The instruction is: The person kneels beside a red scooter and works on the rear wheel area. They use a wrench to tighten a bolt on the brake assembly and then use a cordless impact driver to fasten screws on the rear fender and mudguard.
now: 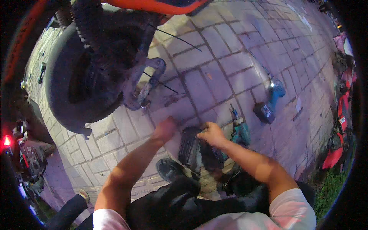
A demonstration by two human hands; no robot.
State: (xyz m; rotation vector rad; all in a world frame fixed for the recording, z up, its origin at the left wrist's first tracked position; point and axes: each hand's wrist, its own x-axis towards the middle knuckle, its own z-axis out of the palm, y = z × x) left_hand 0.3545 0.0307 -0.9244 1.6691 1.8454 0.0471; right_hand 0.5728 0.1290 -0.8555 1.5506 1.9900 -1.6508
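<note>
My right hand (211, 134) is closed on the upper edge of a black ribbed object (189, 147) standing by my foot; its exact kind does not show. Just left of that object is my left hand (167, 129), low over the paving, its fingers smeared by motion. Beyond it, a black wheel (63, 88) hangs under an orange-red vehicle body (161, 7). A metal bracket (156, 65) sits beside the wheel, with thin dark rods or cables (178, 38) sticking out. A green power tool (240, 132) with a bit lies right of my right hand.
A blue cordless tool (276, 92) with a black battery (264, 112) rests farther right on the brick paving (199, 80). My dark shoe (170, 170) is close to the ribbed object. Another person's leg (69, 211) shows lower left. Parked vehicles with a red light (7, 140) line the left edge.
</note>
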